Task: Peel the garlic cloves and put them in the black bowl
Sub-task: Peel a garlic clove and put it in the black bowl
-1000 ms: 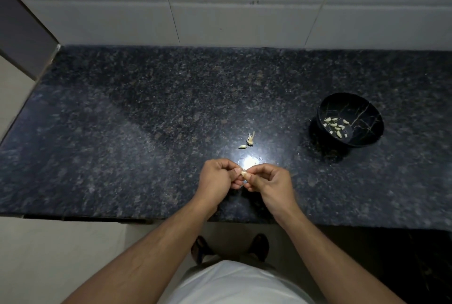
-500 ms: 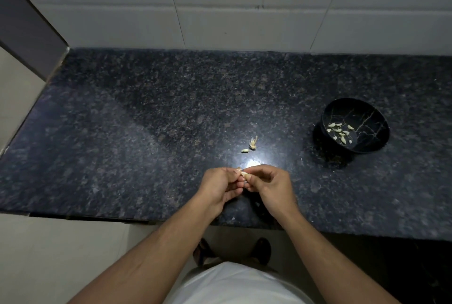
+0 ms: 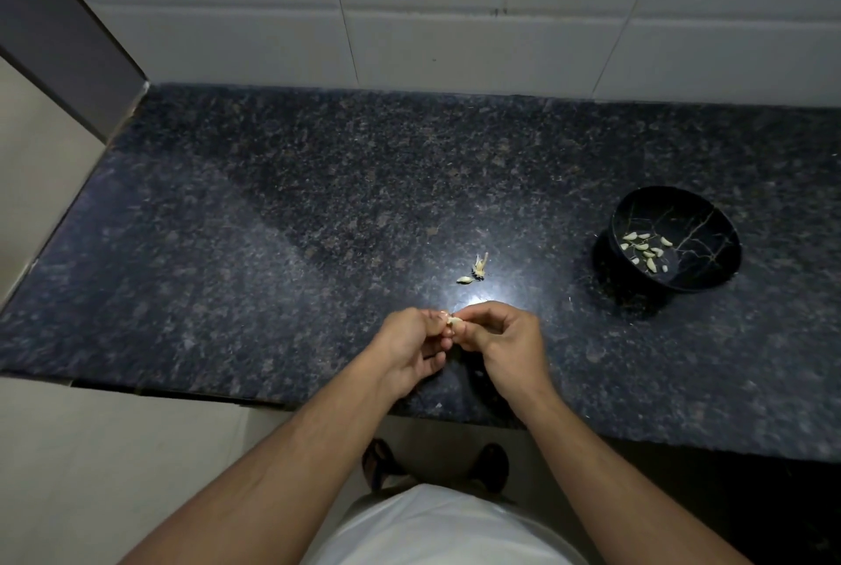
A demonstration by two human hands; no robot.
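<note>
While the scene is framed much as it was half a second ago, the left hand (image 3: 412, 348) is seen to have changed: its lower fingers, curled tight before, are now loosened and spread, with only the thumb and upper fingers pinching. The right hand (image 3: 505, 344) is held as before, its fingers curled, its grip clamped on the same garlic clove (image 3: 453, 321), which is pinched between both hands just above the near part of the tabletop (image 3: 273, 218). The loose scraps and the bowl have stayed where they were on the tabletop.

One clove is counted in the hands. One small unpeeled-looking piece (image 3: 464, 279) is seen lying on the tabletop just beyond the hands, touching or just beside one dry stem scrap (image 3: 480, 267). One black bowl (image 3: 701, 278) is set well to the right of the hands, and roughly a dozen peeled cloves (image 3: 646, 249) are gathered in its left half; an exact count cannot be told, as some overlap. Two feet in dark sandals (image 3: 496, 464) are visible on the floor below the tabletop's edge, and a white garment (image 3: 437, 528) is seen at the bottom.
</note>
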